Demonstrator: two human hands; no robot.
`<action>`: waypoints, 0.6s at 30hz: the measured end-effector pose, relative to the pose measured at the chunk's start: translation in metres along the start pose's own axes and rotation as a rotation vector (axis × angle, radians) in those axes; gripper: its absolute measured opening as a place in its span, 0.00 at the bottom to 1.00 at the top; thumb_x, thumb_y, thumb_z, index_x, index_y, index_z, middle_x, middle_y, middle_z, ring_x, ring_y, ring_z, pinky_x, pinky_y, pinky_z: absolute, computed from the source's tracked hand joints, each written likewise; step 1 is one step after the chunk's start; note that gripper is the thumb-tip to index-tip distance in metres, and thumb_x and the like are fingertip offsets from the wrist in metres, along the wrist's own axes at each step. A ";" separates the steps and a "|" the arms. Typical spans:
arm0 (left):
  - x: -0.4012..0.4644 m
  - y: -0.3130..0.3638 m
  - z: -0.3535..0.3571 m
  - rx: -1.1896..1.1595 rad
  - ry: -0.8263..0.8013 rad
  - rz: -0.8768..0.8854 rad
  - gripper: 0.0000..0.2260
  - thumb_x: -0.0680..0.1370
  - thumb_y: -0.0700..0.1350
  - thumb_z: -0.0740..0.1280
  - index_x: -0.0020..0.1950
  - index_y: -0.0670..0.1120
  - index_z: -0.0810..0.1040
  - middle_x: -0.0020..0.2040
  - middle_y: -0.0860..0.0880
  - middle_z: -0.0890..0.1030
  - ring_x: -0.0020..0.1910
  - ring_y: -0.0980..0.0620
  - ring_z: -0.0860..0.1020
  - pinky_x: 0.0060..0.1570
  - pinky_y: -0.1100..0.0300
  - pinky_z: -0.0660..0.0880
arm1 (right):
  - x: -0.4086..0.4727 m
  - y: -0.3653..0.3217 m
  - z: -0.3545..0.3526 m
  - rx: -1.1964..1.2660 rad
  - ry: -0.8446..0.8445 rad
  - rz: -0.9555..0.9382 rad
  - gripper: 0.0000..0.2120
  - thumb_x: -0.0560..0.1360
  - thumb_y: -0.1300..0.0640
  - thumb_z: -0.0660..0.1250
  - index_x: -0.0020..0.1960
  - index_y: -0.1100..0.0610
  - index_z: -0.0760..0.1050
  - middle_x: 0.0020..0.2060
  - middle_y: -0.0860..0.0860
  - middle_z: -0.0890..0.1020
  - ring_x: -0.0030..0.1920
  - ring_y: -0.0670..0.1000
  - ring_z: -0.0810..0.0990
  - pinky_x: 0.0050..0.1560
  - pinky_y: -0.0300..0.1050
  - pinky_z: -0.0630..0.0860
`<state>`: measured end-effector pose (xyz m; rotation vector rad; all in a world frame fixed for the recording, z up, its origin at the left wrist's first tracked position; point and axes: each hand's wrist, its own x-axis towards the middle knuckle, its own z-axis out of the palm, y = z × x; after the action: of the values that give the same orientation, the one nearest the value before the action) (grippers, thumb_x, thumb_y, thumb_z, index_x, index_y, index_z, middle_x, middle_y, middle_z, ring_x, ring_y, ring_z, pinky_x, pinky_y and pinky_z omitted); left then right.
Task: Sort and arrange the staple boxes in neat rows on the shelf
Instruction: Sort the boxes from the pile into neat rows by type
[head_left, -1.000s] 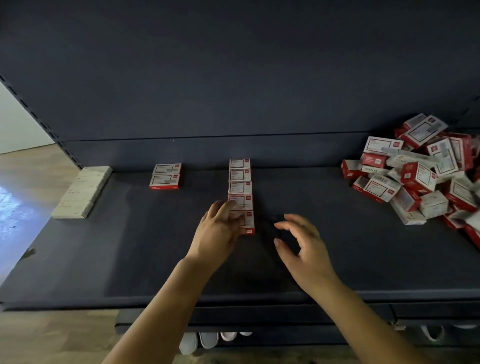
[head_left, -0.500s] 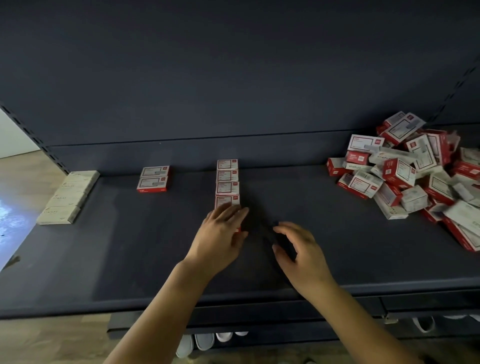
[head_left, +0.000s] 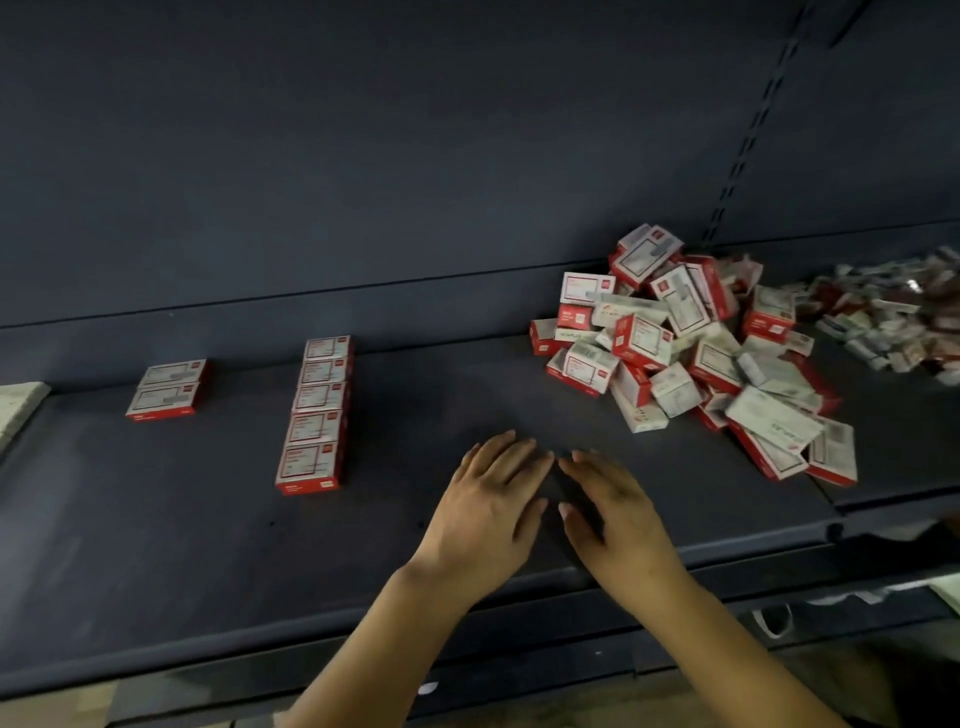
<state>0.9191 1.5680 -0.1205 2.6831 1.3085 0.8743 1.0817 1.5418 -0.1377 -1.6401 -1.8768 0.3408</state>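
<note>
While both hands hovered flat and empty over the shelf (head_left: 156, 571) near its front edge, the loose pile of staple boxes (head_left: 691, 358) lay toward the back right corner, nearer the right hand (head_left: 618, 525) than the left hand (head_left: 488, 519).

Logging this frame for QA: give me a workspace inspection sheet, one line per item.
Surface: dark shelf, flat, with a dark back panel behind.
Job's things: row of five staple boxes running front to back; pair of staple boxes left of it; loose pile of staple boxes at right, unsorted.
Clutter: pale flat packs at the left edge; blurred small packets far right.
Grippers: left hand and right hand side by side over bare shelf, fingers straight, holding nothing.
Cables: nothing seen.
Surroundings: wooden floor below.
</note>
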 end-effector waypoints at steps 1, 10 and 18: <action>0.004 0.007 0.008 -0.011 0.001 0.004 0.19 0.74 0.48 0.59 0.60 0.43 0.78 0.59 0.46 0.79 0.62 0.46 0.74 0.59 0.48 0.73 | -0.002 0.007 -0.007 -0.006 0.006 0.004 0.21 0.68 0.58 0.66 0.59 0.63 0.77 0.58 0.60 0.78 0.60 0.61 0.76 0.61 0.54 0.69; 0.049 0.074 0.066 -0.117 0.028 0.121 0.17 0.74 0.47 0.60 0.57 0.43 0.79 0.56 0.45 0.80 0.60 0.48 0.71 0.56 0.48 0.74 | -0.014 0.067 -0.082 0.049 0.272 0.006 0.16 0.72 0.57 0.60 0.55 0.62 0.78 0.53 0.56 0.80 0.55 0.52 0.77 0.59 0.37 0.68; 0.071 0.081 0.080 -0.052 -0.062 0.136 0.17 0.74 0.48 0.58 0.58 0.44 0.78 0.57 0.46 0.79 0.61 0.48 0.72 0.58 0.48 0.74 | 0.018 0.121 -0.130 -0.155 0.279 0.199 0.18 0.70 0.65 0.70 0.60 0.64 0.76 0.57 0.60 0.78 0.57 0.63 0.74 0.56 0.50 0.69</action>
<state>1.0517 1.5850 -0.1334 2.7611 1.0864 0.8172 1.2560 1.5566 -0.1002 -1.8772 -1.5692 0.0425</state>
